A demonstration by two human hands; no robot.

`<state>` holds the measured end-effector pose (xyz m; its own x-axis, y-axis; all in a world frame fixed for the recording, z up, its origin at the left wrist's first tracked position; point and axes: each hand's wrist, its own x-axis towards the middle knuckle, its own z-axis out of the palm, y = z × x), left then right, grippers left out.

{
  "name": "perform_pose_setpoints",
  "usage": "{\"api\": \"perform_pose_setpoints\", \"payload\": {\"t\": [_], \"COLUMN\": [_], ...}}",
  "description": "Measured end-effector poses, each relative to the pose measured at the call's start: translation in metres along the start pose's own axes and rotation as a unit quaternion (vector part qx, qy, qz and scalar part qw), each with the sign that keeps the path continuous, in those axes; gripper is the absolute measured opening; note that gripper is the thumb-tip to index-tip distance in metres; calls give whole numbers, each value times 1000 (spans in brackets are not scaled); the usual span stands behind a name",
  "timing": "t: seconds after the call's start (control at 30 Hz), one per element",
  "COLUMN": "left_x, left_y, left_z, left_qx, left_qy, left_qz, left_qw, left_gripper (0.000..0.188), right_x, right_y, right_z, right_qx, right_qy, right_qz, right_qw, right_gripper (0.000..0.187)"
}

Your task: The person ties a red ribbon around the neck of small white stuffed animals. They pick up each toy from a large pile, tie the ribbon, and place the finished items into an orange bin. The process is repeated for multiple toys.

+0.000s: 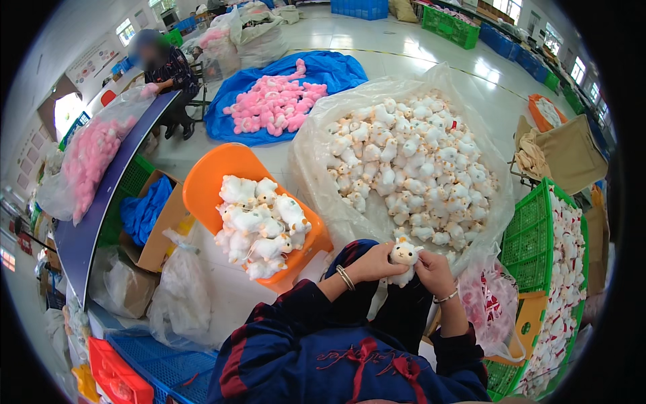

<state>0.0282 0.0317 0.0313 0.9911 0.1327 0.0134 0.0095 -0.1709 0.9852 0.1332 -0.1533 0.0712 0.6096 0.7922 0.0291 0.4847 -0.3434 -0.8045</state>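
Note:
Above my lap I hold a small white plush animal with dark eyes and orange-tan ears, its face turned up. My left hand is closed round its left side, a bracelet on the wrist. On the other side, the fingers of my right hand pinch its edge. Just beyond my hands, a big clear plastic sheet holds a large heap of similar white plush animals. To the left, an orange chair carries a pile of white plush animals.
Pink plush toys lie on a blue sheet farther back. Green crates of white plush toys stand at my right, beside a pinkish plastic bag. A person sits at a blue-topped table on the left.

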Motion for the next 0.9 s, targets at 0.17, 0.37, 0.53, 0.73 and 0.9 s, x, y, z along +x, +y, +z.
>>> {"api": "perform_pose_setpoints", "payload": {"t": [0.17,0.37,0.53,0.73,0.9], "left_x": [6,4,7,10,13], "left_y": [-15,-6,-11,-9,-17], "left_z": [9,15,18,14,5], "left_qx": [-35,-23,67,99,101], "left_qy": [-13,34,82,73,-4], "left_qz": [-34,-28,-32,-67,-56], "left_qw": [999,999,994,990,993], "left_gripper": [49,51,56,58,59], "right_x": [-2,2,2,-4,-5], "right_y": [17,14,3,13,13], "right_z": [6,8,16,20,15], "right_qx": [81,50,-95,-55,-20], "right_qy": [34,37,61,66,1], "right_qz": [31,-16,-37,26,71], "right_qw": [996,998,993,996,997], "right_gripper": [16,14,11,14,17]}}
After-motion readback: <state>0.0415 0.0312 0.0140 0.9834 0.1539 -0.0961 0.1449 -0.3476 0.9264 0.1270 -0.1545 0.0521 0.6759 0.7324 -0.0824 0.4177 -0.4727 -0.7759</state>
